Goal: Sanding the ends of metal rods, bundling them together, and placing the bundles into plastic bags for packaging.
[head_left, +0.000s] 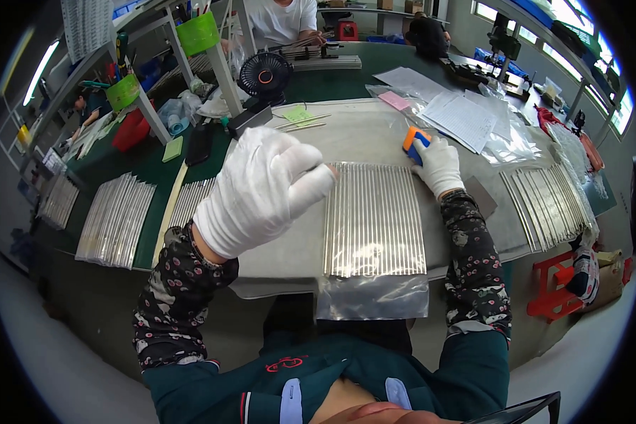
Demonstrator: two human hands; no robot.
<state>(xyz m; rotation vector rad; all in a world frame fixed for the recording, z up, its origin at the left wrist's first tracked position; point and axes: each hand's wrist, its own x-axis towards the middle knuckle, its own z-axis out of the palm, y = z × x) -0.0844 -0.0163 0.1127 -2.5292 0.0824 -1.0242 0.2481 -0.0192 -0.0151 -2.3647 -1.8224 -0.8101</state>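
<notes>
A clear plastic bag (372,300) lies before me at the table's front edge, its near end hanging over. Inside it is a flat row of several thin silvery metal rods (374,219), side by side. My left hand (261,191), in a white glove, is raised to the left of the bag's far part, its fingers curled closed; anything they hold is hidden. Beyond the bag's far right corner, my right hand (439,166), also gloved, grips a small orange-and-blue block (416,145) whose exact kind I cannot make out.
Bundles of rods lie at left (116,219) and right (548,205). Behind are a black fan (265,76), papers (466,116), a green sticky-note pad (173,148) and a few loose rods (304,126). A person (283,25) sits across the table. A red stool (555,286) stands right.
</notes>
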